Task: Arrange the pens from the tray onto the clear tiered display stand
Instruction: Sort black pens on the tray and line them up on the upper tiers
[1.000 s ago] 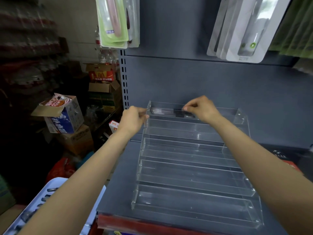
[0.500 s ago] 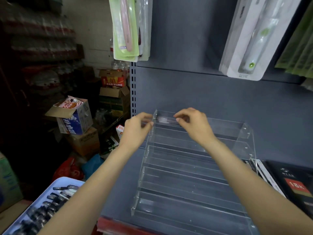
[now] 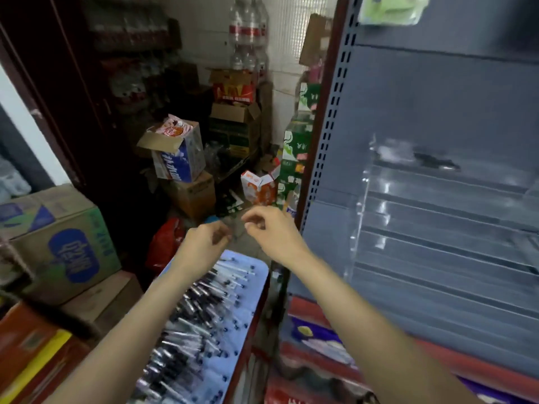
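Note:
A light blue tray [image 3: 256,275] at the lower middle holds several clear pens [image 3: 198,313] with black caps. My left hand [image 3: 204,246] hovers above the tray's far end, fingers loosely curled and holding nothing. My right hand [image 3: 271,231] hangs beside it to the right, also curled and with nothing in it. The clear tiered display stand [image 3: 437,228] sits on the grey shelf at the right. A pen [image 3: 431,161] lies in its top tier, blurred.
Cardboard boxes [image 3: 61,243] crowd the left side. More cartons [image 3: 178,153] and a red bag [image 3: 166,240] lie on the floor beyond the tray. The shelf's perforated upright [image 3: 326,135] stands between tray and stand. Packaged goods lie below the red shelf edge [image 3: 437,354].
Both hands left the stand's top tier, where a pen now lies, and swung left and down over the tray. The view turned left with them.

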`<state>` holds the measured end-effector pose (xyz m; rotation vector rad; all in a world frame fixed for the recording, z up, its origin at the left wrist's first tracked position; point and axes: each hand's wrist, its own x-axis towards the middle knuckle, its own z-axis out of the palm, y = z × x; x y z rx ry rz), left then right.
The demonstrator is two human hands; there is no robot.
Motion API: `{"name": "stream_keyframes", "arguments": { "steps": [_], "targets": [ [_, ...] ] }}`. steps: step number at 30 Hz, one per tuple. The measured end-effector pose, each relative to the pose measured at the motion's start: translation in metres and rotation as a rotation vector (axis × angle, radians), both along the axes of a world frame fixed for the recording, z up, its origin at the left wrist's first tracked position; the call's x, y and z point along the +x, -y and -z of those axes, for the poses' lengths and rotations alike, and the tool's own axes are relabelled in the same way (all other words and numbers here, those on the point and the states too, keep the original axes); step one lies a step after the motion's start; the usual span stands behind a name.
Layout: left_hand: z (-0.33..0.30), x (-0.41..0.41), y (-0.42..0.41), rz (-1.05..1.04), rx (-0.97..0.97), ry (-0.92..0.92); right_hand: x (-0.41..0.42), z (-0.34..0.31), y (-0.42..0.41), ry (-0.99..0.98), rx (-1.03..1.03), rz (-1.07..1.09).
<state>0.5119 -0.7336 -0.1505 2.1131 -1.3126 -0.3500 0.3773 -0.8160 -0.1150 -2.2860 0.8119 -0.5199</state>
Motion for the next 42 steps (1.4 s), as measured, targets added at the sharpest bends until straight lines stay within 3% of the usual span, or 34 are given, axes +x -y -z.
{"name": "stream_keyframes", "arguments": {
  "steps": [7, 14, 18, 22, 31, 42],
  "targets": [
    [0.096, 0.087, -0.059, 0.077, 0.249, -0.035, 0.069, 0.116, -0.042, -0.325, 0.21, 0.093],
    [0.138, 0.112, -0.06, 0.27, 0.381, 0.145, 0.087, 0.181, -0.041, -0.543, 0.165, 0.137],
    [0.154, 0.12, -0.06, 0.354, 0.477, 0.173, 0.094, 0.192, -0.042, -0.554, 0.11, 0.133],
    [0.164, 0.122, -0.063, 0.355, 0.436, 0.184, 0.096, 0.193, -0.043, -0.611, 0.085, 0.101],
    [0.169, 0.125, -0.062, 0.241, 0.343, -0.067, 0.1, 0.187, -0.041, -0.621, 0.09, 0.059],
    [0.167, 0.124, -0.062, 0.218, 0.334, -0.099, 0.102, 0.183, -0.044, -0.739, -0.074, -0.017]
  ]
}}
